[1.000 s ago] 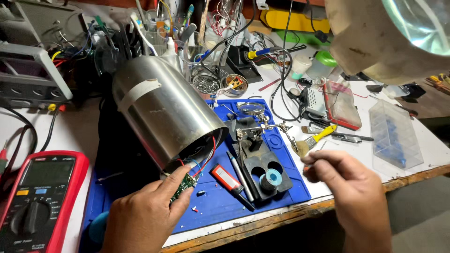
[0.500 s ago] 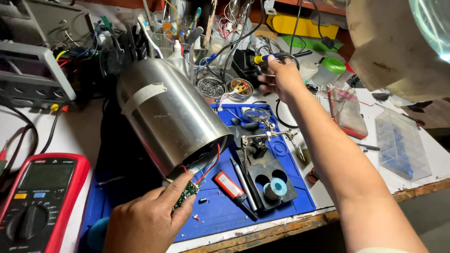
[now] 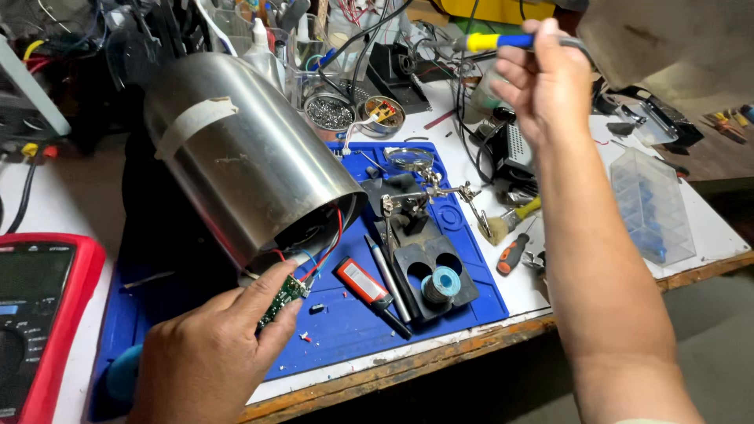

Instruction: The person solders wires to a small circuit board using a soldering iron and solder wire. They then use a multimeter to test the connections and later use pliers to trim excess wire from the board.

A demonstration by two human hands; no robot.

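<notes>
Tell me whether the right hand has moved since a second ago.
Yes. The right hand has gone from the front edge beside the blue mat up and away to the far side of the bench, where it now has a grip on a yellow-and-blue soldering iron.

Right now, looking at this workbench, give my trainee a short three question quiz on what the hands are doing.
1. True or false: the left hand pinches a small green circuit board.
2. What does the right hand hold? A) the soldering iron with the yellow and blue handle, B) a hammer, C) a paintbrush.
3. Fill in: the board's red and blue wires run into the open end of the metal ____.

Key: 1 true. 2 A. 3 cylinder, lying tilted over the blue mat.
</notes>
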